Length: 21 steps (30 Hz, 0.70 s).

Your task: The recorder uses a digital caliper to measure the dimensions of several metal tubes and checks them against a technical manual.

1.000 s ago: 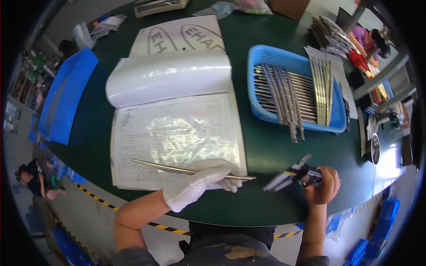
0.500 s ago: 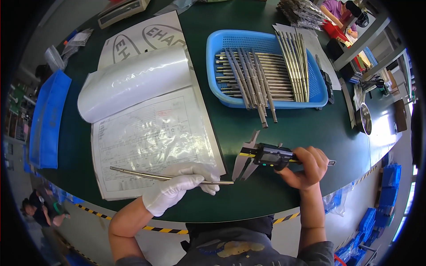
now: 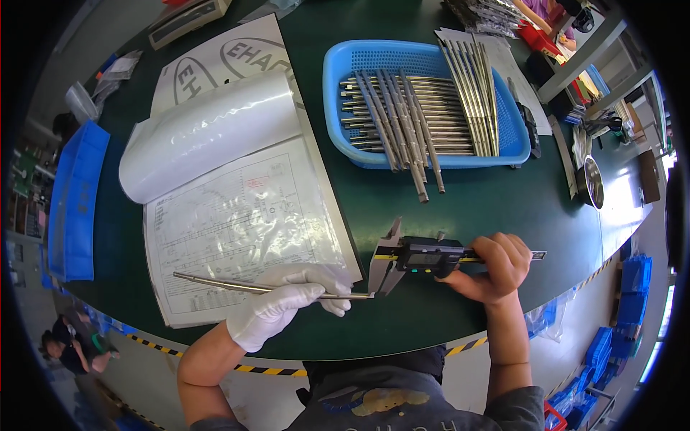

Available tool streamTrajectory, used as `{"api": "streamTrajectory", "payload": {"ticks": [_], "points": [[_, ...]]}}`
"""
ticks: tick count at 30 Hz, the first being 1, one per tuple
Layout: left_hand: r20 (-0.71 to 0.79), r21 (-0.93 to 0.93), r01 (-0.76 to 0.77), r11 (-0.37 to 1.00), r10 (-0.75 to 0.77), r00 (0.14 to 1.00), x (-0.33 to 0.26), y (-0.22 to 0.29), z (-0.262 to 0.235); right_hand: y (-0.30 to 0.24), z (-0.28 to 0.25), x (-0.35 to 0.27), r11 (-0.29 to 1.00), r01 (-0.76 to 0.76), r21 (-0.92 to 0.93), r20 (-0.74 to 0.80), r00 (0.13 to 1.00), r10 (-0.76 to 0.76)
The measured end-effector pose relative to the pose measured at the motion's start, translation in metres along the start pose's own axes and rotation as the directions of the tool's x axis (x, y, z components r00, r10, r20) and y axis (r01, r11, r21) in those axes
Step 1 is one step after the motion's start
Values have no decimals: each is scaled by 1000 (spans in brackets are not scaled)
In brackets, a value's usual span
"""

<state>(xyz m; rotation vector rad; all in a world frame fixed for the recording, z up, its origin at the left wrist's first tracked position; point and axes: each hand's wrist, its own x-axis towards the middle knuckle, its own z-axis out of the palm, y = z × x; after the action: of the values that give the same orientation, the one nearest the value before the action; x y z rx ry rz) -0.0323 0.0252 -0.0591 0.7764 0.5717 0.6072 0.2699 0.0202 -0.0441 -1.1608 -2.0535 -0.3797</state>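
Note:
My left hand (image 3: 269, 309), in a white glove, is closed around a thin metal rod (image 3: 215, 284) lying nearly level above the open drawing folder. The rod sticks out past both sides of the glove. In my bare right hand (image 3: 498, 271) is a digital caliper (image 3: 430, 256), gripped by its beam with the thumb under the slider. Its jaws sit at the right end of the rod; whether both touch the metal I cannot tell. Beyond the caliper stands a blue plastic basket (image 3: 333, 108) with many metal rods, some laid crosswise and overhanging its near rim.
The folder (image 3: 237, 215) with sleeved drawings covers the left part of the green table (image 3: 431, 327). A blue bin (image 3: 75, 201) stands at the left edge. At the right are a steel bowl (image 3: 592, 183) and bagged parts (image 3: 489, 18) farther back. Another person sits at far right.
The caliper has shifted left so its jaws reach the rod's end, and the gap between them has narrowed. My left hand keeps its hold on the rod. The view has shifted slightly.

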Motion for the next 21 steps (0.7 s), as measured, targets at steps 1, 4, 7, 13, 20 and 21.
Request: {"api": "streamTrajectory", "payload": {"ticks": [1, 4, 7, 13, 20, 21], "points": [[-3, -15, -2, 1000, 2, 1000, 0, 0, 0, 0, 1, 0, 1000, -2, 2, 0, 1000, 2], [9, -43, -7, 999, 8, 1000, 1, -3, -3, 0, 0, 1, 1000, 1, -2, -6, 1000, -1], [25, -61, -9, 998, 11, 1000, 1, -3, -5, 0, 0, 1, 1000, 0, -6, -11, 1000, 0], [3, -51, -5, 999, 6, 1000, -1, 1, -1, -1, -3, 6, 1000, 5, 10, 2, 1000, -5], [4, -36, 9, 999, -9, 1000, 1, 1, 0, -1, -2, 5, 1000, 2, 1, 6, 1000, -2], [4, -36, 10, 999, -10, 1000, 1, 2, 0, -1, -2, 5, 1000, 0, -2, 5, 1000, 0]]}}
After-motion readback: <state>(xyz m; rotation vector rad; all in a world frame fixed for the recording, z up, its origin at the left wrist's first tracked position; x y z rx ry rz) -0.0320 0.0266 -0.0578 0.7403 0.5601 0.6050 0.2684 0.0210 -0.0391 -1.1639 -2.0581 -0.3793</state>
